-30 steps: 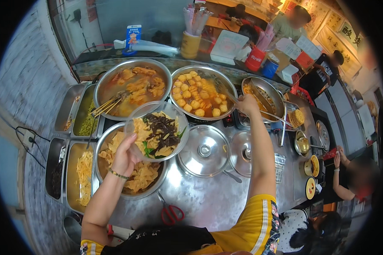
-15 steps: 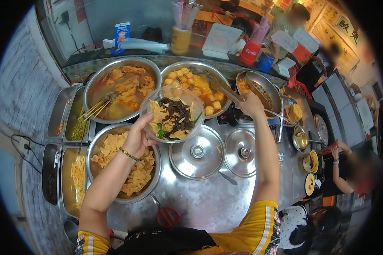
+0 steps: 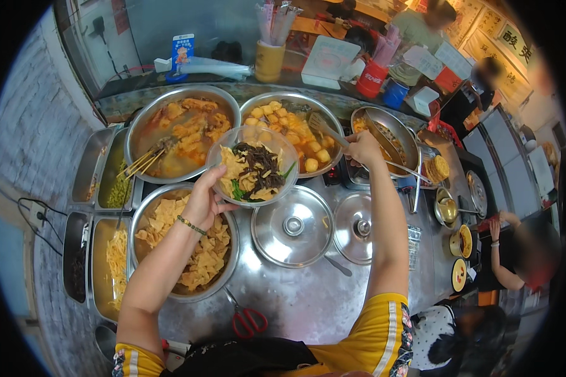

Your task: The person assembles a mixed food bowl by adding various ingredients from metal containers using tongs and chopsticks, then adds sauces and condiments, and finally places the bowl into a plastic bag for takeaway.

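My left hand (image 3: 202, 204) grips the left rim of a clear plastic bowl (image 3: 284, 188). Inside the bowl lie yellow tofu-skin pieces, dark shredded strips and some green leaves. My right hand (image 3: 363, 149) is closed round the handle of a metal spatula (image 3: 325, 127), whose broad head appears slotted. That head is over the right side of a steel basin (image 3: 245, 103) holding golden tofu puffs in orange broth. The clear bowl overlaps the basin's near left edge from above. Beside my right hand stands a deep pan (image 3: 410, 139) with a ladle (image 3: 387, 147) in it.
Another broth basin (image 3: 129, 135) with skewers stands at the far left. Nearer is a basin (image 3: 234, 267) of tofu skin, with food trays (image 3: 99, 276) beside it. Two pot lids (image 3: 277, 242) and red-handled scissors (image 3: 249, 320) rest on the steel counter. Other people are at the right.
My right hand has shifted slightly left and toward the far side with the spatula, whose head now sits higher and more visibly. The clear bowl has barely moved.
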Action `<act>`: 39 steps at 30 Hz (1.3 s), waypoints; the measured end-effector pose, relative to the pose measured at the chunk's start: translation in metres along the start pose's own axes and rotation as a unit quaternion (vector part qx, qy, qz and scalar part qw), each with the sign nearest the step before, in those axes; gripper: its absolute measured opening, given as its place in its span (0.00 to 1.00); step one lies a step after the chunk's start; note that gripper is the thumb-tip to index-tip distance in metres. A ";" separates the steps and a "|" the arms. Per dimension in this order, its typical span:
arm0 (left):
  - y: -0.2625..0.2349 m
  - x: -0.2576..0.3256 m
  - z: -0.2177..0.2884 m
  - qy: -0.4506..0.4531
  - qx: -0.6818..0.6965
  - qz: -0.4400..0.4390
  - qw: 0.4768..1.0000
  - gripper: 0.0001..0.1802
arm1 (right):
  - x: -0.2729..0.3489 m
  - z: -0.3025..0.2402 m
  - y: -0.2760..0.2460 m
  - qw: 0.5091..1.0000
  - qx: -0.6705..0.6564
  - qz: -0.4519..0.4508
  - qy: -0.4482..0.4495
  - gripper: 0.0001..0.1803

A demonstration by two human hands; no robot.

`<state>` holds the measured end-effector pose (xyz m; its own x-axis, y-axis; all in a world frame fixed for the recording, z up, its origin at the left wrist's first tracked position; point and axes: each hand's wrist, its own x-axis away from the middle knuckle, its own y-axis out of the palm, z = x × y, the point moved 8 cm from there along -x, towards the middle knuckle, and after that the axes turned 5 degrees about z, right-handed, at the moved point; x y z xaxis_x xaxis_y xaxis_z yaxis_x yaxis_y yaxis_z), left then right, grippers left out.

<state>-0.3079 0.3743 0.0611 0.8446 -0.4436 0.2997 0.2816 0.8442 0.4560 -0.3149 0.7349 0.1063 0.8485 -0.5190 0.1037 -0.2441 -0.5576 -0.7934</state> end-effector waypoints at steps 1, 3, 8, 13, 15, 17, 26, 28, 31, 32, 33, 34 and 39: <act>-0.001 -0.001 0.000 -0.002 -0.003 0.005 1.000 0.32 | 0.004 0.001 -0.003 1.000 -0.020 -0.004 0.005 0.18; -0.002 -0.004 -0.001 -0.009 -0.005 0.020 1.000 0.32 | 0.012 0.003 -0.010 0.998 -0.059 -0.010 0.014 0.18; -0.003 -0.014 -0.005 -0.021 -0.012 0.062 0.998 0.32 | 0.034 -0.001 -0.031 0.993 -0.110 -0.015 -0.026 0.19; 0.005 -0.026 -0.008 -0.026 0.002 0.046 0.999 0.33 | 0.077 -0.032 -0.059 0.984 -0.153 -0.027 -0.082 0.20; 0.012 -0.025 -0.005 -0.030 0.006 0.047 0.998 0.34 | 0.097 -0.047 -0.064 0.981 -0.157 -0.036 -0.111 0.22; 0.017 -0.025 -0.004 -0.024 0.012 0.051 0.998 0.35 | 0.115 -0.062 -0.064 0.974 -0.174 -0.047 -0.139 0.23; 0.011 -0.031 -0.015 -0.033 0.005 0.046 0.998 0.35 | 0.135 -0.098 -0.066 0.965 -0.193 -0.032 -0.174 0.23; 0.014 -0.030 -0.012 -0.027 0.002 0.036 0.999 0.35 | 0.136 -0.099 -0.064 0.965 -0.187 -0.042 -0.180 0.23; 0.015 -0.028 -0.008 -0.016 0.019 0.034 0.999 0.35 | 0.141 -0.095 -0.048 0.972 -0.152 -0.072 -0.165 0.24; 0.014 -0.028 -0.007 -0.013 0.028 0.035 0.999 0.35 | 0.140 -0.092 -0.040 0.968 -0.123 -0.079 -0.205 0.25; 0.012 -0.028 -0.007 -0.010 0.023 0.032 0.999 0.35 | 0.142 -0.097 -0.031 0.961 -0.095 -0.087 -0.246 0.27; 0.008 -0.030 -0.008 -0.007 0.019 0.029 0.999 0.35 | 0.141 -0.090 -0.030 0.977 0.039 -0.087 -0.193 0.28; 0.000 -0.030 -0.008 0.007 0.009 0.032 0.999 0.34 | 0.134 -0.090 -0.054 0.977 -0.063 -0.040 -0.199 0.27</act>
<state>-0.3296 0.3898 0.0449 0.8667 -0.3846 0.3177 0.2184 0.8651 0.4515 -0.2306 0.6372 0.2172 0.9765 -0.1916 -0.0983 -0.2037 -0.6740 -0.7101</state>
